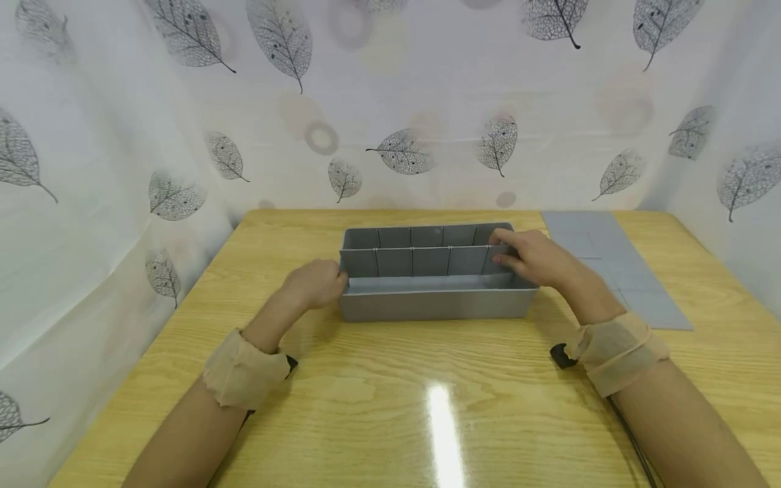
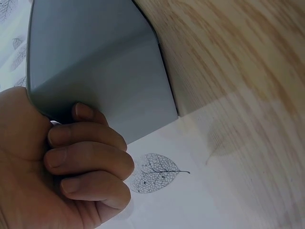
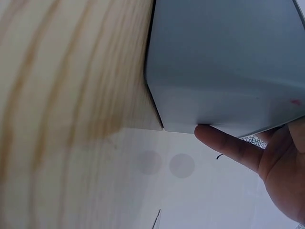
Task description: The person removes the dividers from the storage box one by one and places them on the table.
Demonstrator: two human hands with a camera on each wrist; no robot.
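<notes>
A long grey storage box (image 1: 436,305) sits on the wooden table, with an upright lengthwise divider (image 1: 430,261) inside, marked by several vertical lines. My left hand (image 1: 317,281) grips the box's left end at the rim. In the left wrist view its curled fingers (image 2: 90,148) lie against the grey end wall (image 2: 109,86). At the other end, my right hand (image 1: 531,257) holds the box, fingertips reaching inside near the divider's end. The right wrist view has one straight finger (image 3: 228,143) touching the outside of the end wall (image 3: 219,107); the remaining fingers are mostly hidden.
A flat grey sheet (image 1: 616,271) with crease lines lies on the table (image 1: 366,393), right of the box. A leaf-patterned white curtain (image 1: 421,88) surrounds the back and sides. Near my right forearm runs a black cable (image 1: 631,440).
</notes>
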